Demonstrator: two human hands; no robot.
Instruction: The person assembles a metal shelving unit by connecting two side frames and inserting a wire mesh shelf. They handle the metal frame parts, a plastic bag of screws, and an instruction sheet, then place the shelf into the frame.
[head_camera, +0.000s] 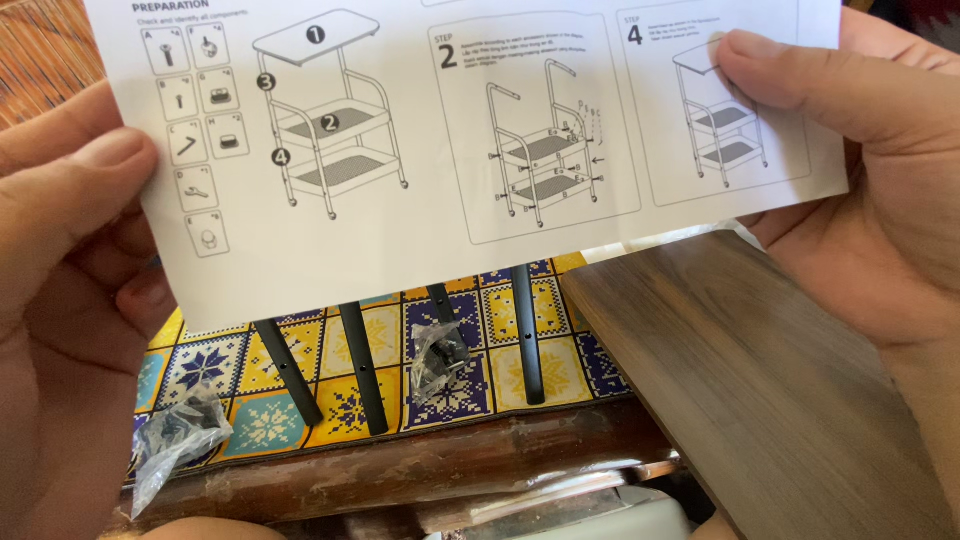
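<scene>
White paper: the instruction sheet (440, 150) is held up close to the camera, pinched at both side edges. Your left hand (60, 300) pinches the sheet's left edge between thumb and fingers; your right hand (860, 150) pinches its upper right edge, thumb pressed flat over the drawing of the last step. Each grip is pressed together on the paper.

Below the sheet, on the patterned tile-print cloth (250, 380), lie four black metal tubes (365, 365), roughly parallel. Between them, below the sheet's centre, sits one small hardware bag (440, 360). A second clear hardware bag (175, 440) rests below the sheet's left corner, near the worn wooden desk edge (420, 465). A dark wood-grain panel (760, 380) leans below the sheet's right side.

Risks, as judged from this position:
- The thumb covers part of a diagram; a detail may be misread.
- The sheet blocks your view of the parts beneath it.
- The left bag lies close to the edge and could slide off if nudged.
- The tubes could roll.
- The panel looks loosely propped and may slip.
</scene>
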